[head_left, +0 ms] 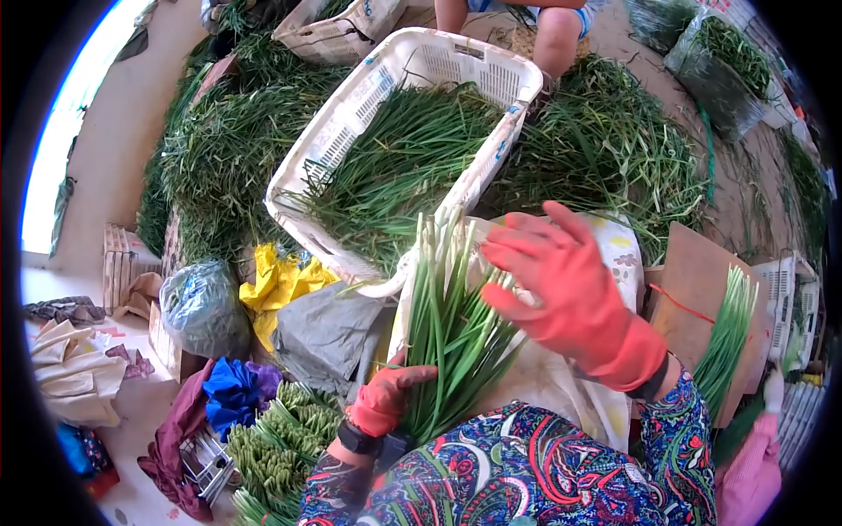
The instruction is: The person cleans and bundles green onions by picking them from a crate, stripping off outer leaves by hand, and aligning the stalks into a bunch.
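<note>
A loose bunch of garlic chives (447, 337), pale stem ends upward, lies across my lap. My left hand (390, 399), in a red rubber glove, is closed around the lower leafy part of the bunch at its left side; some of its fingers are hidden beneath the leaves. To the right of the stems, my right hand (570, 302) is raised in a matching glove, fingers apart and holding nothing. A white cloth (579, 399) covers my lap under the bunch. Just beyond my hands is a white plastic crate (303, 167) of loose chives (412, 158).
Heaps of greens (250, 131) flank the crate. Tidied bundles (285, 438) stand at lower left, near a grey cloth (329, 333) and yellow bag (281, 285). At right, another bunch (728, 342) rests on a brown board (688, 307). A person's knee (559, 39) shows beyond the crate.
</note>
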Available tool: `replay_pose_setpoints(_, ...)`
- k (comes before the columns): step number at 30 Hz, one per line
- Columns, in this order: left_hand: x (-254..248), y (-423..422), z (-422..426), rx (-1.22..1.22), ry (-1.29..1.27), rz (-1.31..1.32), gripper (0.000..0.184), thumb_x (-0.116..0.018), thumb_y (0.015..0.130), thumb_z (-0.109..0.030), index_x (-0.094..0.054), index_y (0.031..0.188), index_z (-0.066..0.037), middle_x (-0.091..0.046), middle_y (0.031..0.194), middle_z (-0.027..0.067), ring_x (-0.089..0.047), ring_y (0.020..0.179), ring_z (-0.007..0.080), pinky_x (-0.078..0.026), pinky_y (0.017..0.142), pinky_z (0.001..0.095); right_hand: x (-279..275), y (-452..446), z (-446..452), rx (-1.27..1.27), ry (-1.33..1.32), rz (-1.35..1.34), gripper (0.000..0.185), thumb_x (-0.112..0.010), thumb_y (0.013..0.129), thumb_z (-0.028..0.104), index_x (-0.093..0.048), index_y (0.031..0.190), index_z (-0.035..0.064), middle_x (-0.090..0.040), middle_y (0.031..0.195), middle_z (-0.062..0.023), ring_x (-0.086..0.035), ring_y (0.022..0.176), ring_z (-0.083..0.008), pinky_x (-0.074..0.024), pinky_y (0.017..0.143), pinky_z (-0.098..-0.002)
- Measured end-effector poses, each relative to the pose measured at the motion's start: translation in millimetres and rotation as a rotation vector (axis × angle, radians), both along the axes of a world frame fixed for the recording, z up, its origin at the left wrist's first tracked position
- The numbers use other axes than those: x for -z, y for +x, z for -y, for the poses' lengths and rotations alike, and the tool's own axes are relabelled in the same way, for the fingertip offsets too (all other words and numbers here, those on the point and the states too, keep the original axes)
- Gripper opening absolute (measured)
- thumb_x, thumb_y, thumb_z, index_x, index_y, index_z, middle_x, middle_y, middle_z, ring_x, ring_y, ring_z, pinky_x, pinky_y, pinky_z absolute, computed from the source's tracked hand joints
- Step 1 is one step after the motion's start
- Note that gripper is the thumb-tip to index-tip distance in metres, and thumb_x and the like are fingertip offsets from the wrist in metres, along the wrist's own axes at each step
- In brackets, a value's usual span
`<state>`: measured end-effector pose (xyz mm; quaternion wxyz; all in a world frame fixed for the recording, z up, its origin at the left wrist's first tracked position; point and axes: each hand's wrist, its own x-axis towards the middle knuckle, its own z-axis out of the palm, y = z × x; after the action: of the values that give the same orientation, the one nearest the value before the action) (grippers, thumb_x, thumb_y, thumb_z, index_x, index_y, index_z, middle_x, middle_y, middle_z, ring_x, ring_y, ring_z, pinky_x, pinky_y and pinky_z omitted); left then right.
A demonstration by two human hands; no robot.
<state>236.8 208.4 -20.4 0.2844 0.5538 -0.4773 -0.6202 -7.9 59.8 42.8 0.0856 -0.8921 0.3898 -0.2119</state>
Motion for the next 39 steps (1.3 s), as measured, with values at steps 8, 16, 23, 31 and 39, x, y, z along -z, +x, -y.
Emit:
replay_pose_setpoints(8, -12, -11, 3, -0.264, 0.325, -0.314, 0.04, -0.056, 0.079, 0.003, -0.046, 0.118, 0.0, -0.057, 0.106, 0.0081, -0.057, 0.094, 0.0155, -0.046, 0.083, 0.0279, 67, 30, -23, -0.224, 0.147, -0.139, 0.026, -0.048, 0.078, 0.035, -0.057, 0.09, 0.0145, -0.059, 0.089, -0.0003, -0.047, 0.109, -0.0214, -0.016, 0.104, -0.0466)
replay_pose_setpoints(16, -38, -44, 28, -0.121, 0.355, -0.473, 0.083, -0.065, 0.069, 0.008, -0.021, 0.138, -0.009, -0.043, 0.128, 0.0063, -0.041, 0.117, 0.0174, -0.031, 0.098, 0.0295, 84, 26, -28, -0.167, 0.116, -0.01, 0.01, -0.051, 0.069, 0.015, -0.055, 0.067, 0.0067, -0.053, 0.061, -0.0104, -0.056, 0.063, -0.0254, -0.0376, 0.089, -0.0399)
replay_pose_setpoints(23, -25, -50, 25, 0.023, 0.244, -0.486, 0.088, -0.065, 0.071, 0.007, -0.011, 0.139, -0.008, -0.038, 0.131, 0.0091, -0.038, 0.119, 0.0174, -0.03, 0.098, 0.0298, 103, 8, -19, -0.434, 0.452, -0.177, 0.026, -0.045, 0.074, 0.015, -0.061, 0.094, 0.0099, -0.061, 0.097, -0.008, -0.058, 0.092, -0.0208, -0.04, 0.087, -0.0318)
replay_pose_setpoints(31, -19, -47, 17, -0.012, 0.288, -0.466, 0.09, -0.067, 0.067, 0.009, -0.016, 0.139, -0.009, -0.039, 0.132, 0.0083, -0.036, 0.121, 0.0194, -0.029, 0.1, 0.0326, 108, 2, 5, 0.036, 0.349, 0.021, 0.02, -0.046, 0.078, 0.014, -0.059, 0.093, 0.0094, -0.061, 0.082, -0.0153, -0.058, 0.075, -0.0295, -0.0473, 0.068, -0.0346)
replay_pose_setpoints(39, -27, -48, 19, -0.028, 0.296, -0.457, 0.081, -0.066, 0.069, 0.006, -0.022, 0.136, -0.004, -0.04, 0.131, 0.0097, -0.038, 0.119, 0.0176, -0.028, 0.1, 0.0291, 67, -146, 156, 0.76, 0.087, -0.085, 0.023, -0.049, 0.082, 0.02, -0.056, 0.099, 0.0049, -0.059, 0.082, -0.0144, -0.058, 0.072, -0.0322, -0.0469, 0.063, -0.0401)
